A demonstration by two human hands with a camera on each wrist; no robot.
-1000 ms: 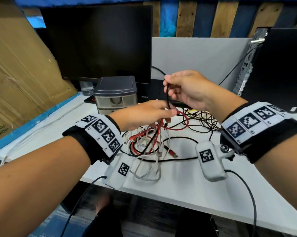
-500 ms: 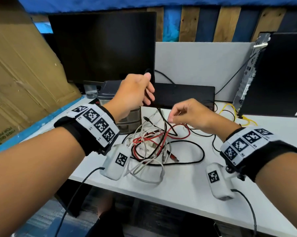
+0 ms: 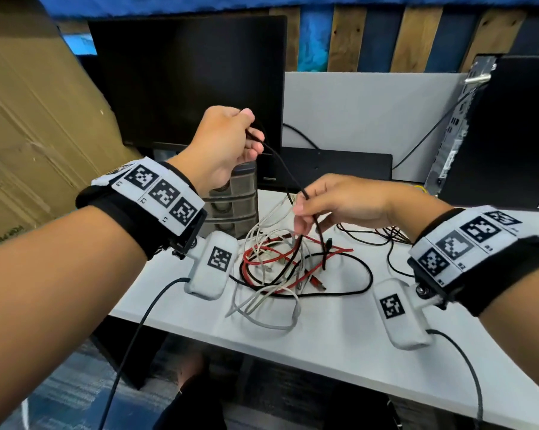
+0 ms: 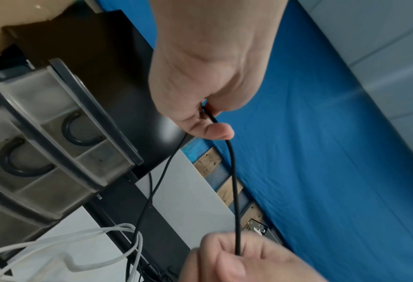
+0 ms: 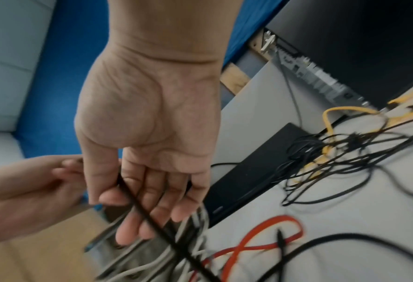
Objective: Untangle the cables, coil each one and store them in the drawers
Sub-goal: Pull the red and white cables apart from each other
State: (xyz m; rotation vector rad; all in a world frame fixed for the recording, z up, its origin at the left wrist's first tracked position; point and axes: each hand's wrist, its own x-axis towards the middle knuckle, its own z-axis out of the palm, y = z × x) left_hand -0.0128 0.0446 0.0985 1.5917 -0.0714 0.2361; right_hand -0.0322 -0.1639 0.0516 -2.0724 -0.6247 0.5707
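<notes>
Head view: I am holding the black cable (image 3: 288,175) up over the desk (image 3: 339,330), my left hand (image 3: 227,144) pinching its upper end with curled fingers and my right hand (image 3: 339,203) gripping it lower down, above the tangle of white, red and black cables (image 3: 280,265) lying beside the small drawer unit (image 3: 234,206). My left wrist camera is showing the thumb-and-finger pinch close up plus the drawer handles (image 4: 79,131); my right wrist camera, blurred, is showing the cable crossing my loosely curled fingers (image 5: 150,206) and a yellow cable (image 5: 333,114) near the back.

Head cam looks down over white desk (image 3: 339,336); wrist cams sit close under each palm, all sharing the black cable (image 4: 234,190) above the desk.
</notes>
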